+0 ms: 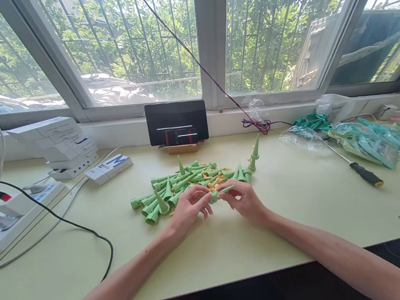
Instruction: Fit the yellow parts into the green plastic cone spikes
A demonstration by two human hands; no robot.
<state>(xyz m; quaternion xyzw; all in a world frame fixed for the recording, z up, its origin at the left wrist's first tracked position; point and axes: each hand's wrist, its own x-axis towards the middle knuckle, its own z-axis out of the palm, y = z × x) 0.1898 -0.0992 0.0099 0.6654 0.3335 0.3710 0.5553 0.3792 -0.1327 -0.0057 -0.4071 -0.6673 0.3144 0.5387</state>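
Between my two hands is a green plastic spike (214, 196), its narrow tip pointing right. My left hand (193, 203) pinches its wider end. The fingers of my right hand (241, 200) close on the tapered end. Just beyond my hands lies a pile of green plastic spikes and tubes (185, 182), some standing upright on their bases. Small yellow pieces (218, 179) are scattered among them. To the right of the pile, a taller green spike (256, 153) stands up. My fingers partly hide the held spike.
A phone (181, 136) leans on a black panel (175, 114) by the window. On the left are stacked white boxes (64, 142), a power strip (22, 215) and a black cable (81, 226). A screwdriver (367, 174) and plastic bags (366, 137) lie on the right.
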